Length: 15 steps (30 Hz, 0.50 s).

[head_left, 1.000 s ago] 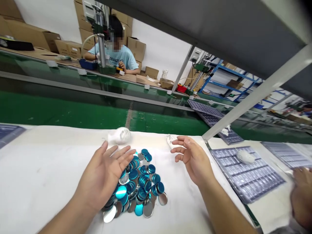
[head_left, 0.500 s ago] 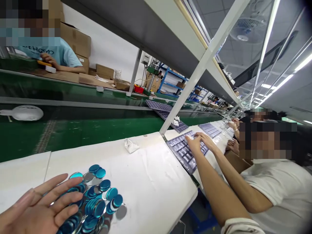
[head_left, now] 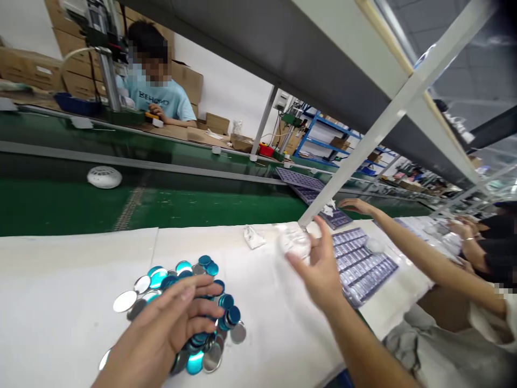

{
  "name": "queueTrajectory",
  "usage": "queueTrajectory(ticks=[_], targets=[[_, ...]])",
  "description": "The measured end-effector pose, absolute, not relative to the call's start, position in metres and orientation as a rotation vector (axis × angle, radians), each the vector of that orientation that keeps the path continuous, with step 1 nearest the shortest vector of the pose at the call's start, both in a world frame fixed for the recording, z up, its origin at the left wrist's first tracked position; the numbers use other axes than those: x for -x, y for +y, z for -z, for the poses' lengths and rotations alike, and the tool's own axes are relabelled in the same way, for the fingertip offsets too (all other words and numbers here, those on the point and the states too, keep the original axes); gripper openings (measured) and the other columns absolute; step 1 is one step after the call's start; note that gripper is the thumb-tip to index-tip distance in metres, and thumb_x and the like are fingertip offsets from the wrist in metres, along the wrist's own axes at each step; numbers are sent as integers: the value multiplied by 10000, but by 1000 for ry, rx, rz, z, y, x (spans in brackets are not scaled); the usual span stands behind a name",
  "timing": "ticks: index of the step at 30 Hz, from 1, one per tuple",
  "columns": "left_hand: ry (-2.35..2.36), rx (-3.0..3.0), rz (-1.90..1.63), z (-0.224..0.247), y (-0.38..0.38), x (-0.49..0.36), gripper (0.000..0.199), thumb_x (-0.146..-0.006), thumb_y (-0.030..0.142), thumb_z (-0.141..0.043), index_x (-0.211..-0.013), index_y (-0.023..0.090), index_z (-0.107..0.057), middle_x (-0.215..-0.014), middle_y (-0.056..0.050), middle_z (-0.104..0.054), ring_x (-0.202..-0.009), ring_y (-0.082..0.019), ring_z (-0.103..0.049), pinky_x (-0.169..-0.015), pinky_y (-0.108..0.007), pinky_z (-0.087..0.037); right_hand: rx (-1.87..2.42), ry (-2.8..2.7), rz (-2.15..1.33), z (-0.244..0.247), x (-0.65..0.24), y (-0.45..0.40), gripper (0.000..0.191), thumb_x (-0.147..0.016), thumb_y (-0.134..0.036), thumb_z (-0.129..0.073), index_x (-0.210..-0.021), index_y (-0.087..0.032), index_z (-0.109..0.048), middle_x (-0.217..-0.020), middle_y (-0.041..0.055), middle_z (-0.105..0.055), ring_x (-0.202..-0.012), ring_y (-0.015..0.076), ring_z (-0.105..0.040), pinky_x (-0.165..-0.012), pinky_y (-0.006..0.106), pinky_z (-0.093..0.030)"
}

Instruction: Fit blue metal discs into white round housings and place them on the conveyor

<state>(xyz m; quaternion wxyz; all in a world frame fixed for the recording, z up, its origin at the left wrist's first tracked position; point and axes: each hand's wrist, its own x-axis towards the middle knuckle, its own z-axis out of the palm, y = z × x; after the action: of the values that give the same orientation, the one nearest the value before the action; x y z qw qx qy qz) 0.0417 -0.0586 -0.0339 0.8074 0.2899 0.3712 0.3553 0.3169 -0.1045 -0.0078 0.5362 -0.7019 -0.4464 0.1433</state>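
Your left grip lies palm down over the pile, fingers straight and close together, pressing on the discs at the pile's near side. It looks flat and open, not closed around anything. Your right grip is raised and spread wide, thumb up, with a white wad sitting against the thumb and fingers. That part is blurred, so you cannot tell whether the wad is firmly pinched.

The metal discs sit in a loose, overlapping heap under and just beyond your left hand, teal on some faces and silver on others. A few lie apart at the heap's left edge. They rest on a white-sheeted surface, with a crumpled white tissue near its far edge, between the heap and your right hand.

To your right, a dark blister tray lies flat, a smaller white wad on it. A co-worker's arm reaches across beyond that tray. Past the surface runs a green conveyor belt carrying a white round object and, further right, more trays. Across the belt, a co-worker in a pale blue T-shirt sits beside a press.
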Motion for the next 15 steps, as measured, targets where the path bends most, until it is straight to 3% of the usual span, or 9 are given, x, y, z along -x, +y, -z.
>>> queueTrajectory(ticks=[3,5,7,9,11,15], targets=[[659,-537,-759,27,-62,-43,458,-896,475,-665,-1296,254,-651,-1271,-117,-691,-1050,-303,-683,-845,-381,-626,1326,-1341,-784,7,-228,-95,1097,-720,-344,-824,-1578,-320,-142,-1330,81,-619,-1132,274,-655,-960,414,-532],[625,-485,-837,23,-58,-40,362,-923,431,-637,-1237,256,-682,-1154,-103,-720,-881,-242,-692,-780,-354,-627,1309,-1482,-898,8,-204,-82,1074,-727,-353,-830,-1572,-314,-168,-1369,74,-590,-1193,265,-609,-998,406,-504],[659,-478,-921,19,-51,-37,274,-933,387,-621,-1112,206,-722,-963,-104,-731,-706,-199,-652,-661,-328,-617,1388,-1631,-875,12,-209,-68,725,-860,-351,-711,-1492,-277,-362,-1310,70,-606,-1158,234,-600,-978,371,-492],[703,-471,-989,17,-45,-34,242,-930,362,-612,-1033,175,-724,-867,-105,-710,-654,-199,-625,-577,-321,-593,1484,-1766,-832,18,-226,-57,305,-956,-253,-556,-1257,-242,-605,-1141,59,-644,-1036,206,-615,-917,343,-484],[736,-447,-1041,17,-41,-34,240,-917,365,-620,-1030,174,-712,-865,-101,-694,-663,-209,-617,-508,-294,-555,1548,-1879,-855,26,-241,-50,187,-923,-167,-567,-1035,-229,-704,-966,38,-639,-912,199,-610,-854,339,-465],[778,-450,-1024,21,-42,-37,309,-874,445,-674,-1027,176,-697,-767,-58,-652,-579,-162,-530,-427,-241,-472,1628,-1966,-935,35,-247,-47,139,-802,-153,-717,-924,-218,-696,-843,4,-596,-774,181,-541,-719,305,-400]])
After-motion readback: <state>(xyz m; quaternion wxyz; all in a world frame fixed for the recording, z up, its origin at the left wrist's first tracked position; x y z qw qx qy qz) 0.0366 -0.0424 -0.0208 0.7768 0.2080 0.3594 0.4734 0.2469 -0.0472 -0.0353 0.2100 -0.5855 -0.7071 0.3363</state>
